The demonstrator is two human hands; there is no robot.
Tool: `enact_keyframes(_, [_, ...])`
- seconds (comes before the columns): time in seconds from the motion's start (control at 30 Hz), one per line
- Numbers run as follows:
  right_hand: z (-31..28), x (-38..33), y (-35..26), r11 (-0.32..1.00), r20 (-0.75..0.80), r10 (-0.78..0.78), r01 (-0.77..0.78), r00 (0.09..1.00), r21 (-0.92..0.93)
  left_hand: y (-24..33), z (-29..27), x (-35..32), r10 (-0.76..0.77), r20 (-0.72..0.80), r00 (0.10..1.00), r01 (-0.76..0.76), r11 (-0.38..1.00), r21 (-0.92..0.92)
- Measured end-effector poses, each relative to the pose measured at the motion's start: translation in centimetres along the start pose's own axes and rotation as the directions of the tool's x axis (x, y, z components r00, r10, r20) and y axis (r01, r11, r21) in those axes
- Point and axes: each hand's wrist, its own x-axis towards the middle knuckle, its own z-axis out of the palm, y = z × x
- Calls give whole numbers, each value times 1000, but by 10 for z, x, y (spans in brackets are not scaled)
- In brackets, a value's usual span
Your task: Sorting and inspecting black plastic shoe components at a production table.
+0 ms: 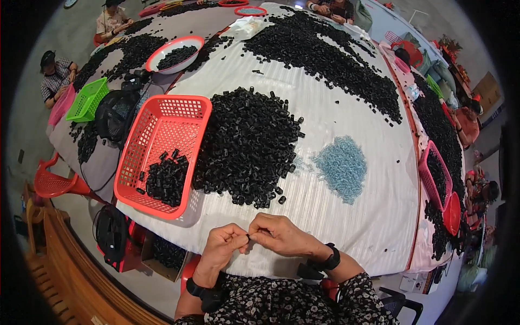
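My left hand [223,245] and my right hand [281,234] meet at the near edge of the table, fingertips pinched together on a small black part [248,236]. Just beyond them lies a large heap of small black plastic parts [249,143]. To its right is a smaller pile of pale blue clear pieces [341,165]. On the left a red mesh basket [179,114] holds several black parts in its near corner. Both wrists wear black bands.
The table is covered with a white ribbed cloth [336,227]. More black parts spread across the far side [325,49]. A red-rimmed white bowl [174,54], a green basket [86,99] and another red basket [436,176] stand around. Other people sit at the far and right edges.
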Motion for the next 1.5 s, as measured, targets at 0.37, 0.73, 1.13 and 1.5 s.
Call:
enact_keyframes(0.37, [6, -3, -3, 978, -89, -120, 103, 989, -180, 1, 4, -1, 55, -52, 997, -50, 994, 95])
enact_keyframes(0.73, [0, -7, 15, 781, 328, 314, -439, 891, 444, 7, 2, -6, 76, 219, 973, -99, 991, 93])
enact_keyframes(1.13, [-80, 0, 64, 796, -599, -62, -323, 798, -513, -1, 1, 12, 43, 80, 996, -47, 998, 40])
enact_keyframes(1.5, [-81, 5, 79, 749, -535, -58, -317, 843, -582, -16, -20, 16, 39, 161, 986, -16, 990, -143])
